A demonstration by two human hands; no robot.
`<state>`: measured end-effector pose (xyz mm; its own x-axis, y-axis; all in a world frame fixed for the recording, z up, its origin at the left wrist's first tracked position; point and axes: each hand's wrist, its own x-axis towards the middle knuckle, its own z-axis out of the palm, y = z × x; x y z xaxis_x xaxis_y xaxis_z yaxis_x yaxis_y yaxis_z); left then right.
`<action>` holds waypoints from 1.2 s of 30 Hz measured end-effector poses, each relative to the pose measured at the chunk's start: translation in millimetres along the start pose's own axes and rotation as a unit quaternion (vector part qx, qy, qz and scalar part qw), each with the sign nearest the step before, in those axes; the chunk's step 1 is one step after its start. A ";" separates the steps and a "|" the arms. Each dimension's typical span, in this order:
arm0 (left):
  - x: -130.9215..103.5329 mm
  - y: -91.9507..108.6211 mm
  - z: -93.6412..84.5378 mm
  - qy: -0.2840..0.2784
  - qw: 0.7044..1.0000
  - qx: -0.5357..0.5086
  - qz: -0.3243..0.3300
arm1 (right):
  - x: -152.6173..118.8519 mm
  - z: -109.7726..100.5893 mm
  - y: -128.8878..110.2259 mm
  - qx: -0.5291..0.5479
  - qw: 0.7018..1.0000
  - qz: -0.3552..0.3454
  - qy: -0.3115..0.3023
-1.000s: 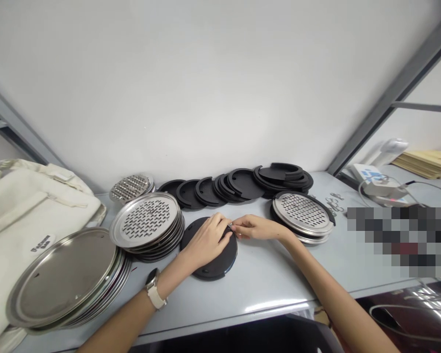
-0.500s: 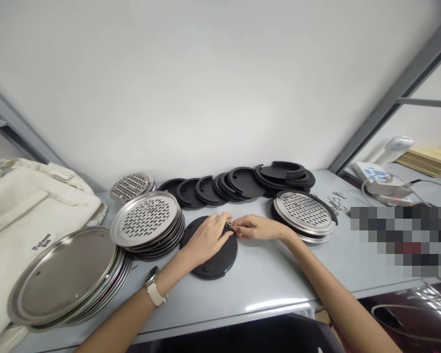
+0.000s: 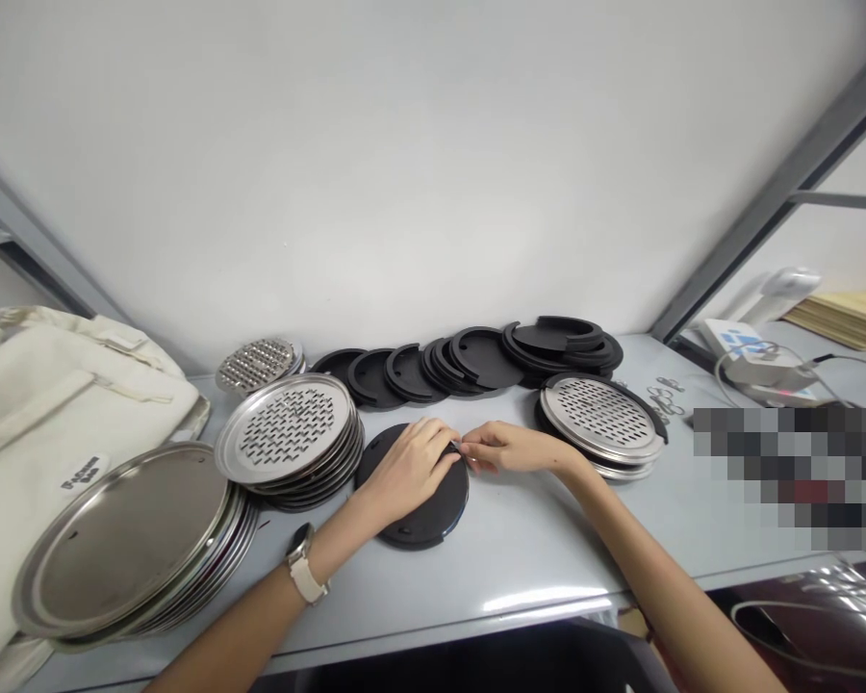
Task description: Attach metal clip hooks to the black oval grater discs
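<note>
A round black plastic disc (image 3: 424, 515) lies flat on the grey table, under my left hand. My left hand (image 3: 415, 464) is bent over its top, with fingertips and thumb closed at the disc's upper right rim. Meeting them there is my right hand (image 3: 496, 447), thumb and index finger pinched at the same rim. A small metal clip showed between the fingertips a moment ago; now they mostly cover it. Similar loose metal clips (image 3: 665, 397) lie to the right, past a stack of perforated metal grater plates (image 3: 600, 416) with black rims.
Along the wall runs a row of black plastic discs (image 3: 485, 358). Left of me stand a stack of slotted plates (image 3: 287, 430), a coarser grater plate (image 3: 256, 364), and large metal trays (image 3: 126, 539) beside a cream bag (image 3: 50, 414). A white device (image 3: 754, 356) with a cable stands at right.
Both hands stay at the disc's rim with only slight finger movement. The metal clip, visible between the fingertips before, is now mostly covered. The view has shifted slightly.
</note>
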<state>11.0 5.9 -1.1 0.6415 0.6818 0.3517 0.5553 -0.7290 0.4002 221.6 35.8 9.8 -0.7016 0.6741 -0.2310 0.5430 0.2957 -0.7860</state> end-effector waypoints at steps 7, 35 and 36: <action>0.1 -0.3 0.9 0.000 1.000 0.010 0.002 | 0.0 0.4 -0.1 0.002 1.000 0.004 0.001; 1.4 -3.7 2.7 -0.012 0.996 -0.089 0.011 | -8.4 17.8 -8.9 -0.015 0.996 0.042 0.071; 1.4 -3.8 2.7 -0.012 0.996 -0.089 0.012 | -8.7 19.3 -9.8 -0.013 0.996 0.046 0.076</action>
<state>11.2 9.5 -4.4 0.6672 0.6612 0.3431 0.4390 -0.7210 0.5361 213.4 14.0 8.4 -0.5710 0.7935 -0.2103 0.6150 0.2438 -0.7499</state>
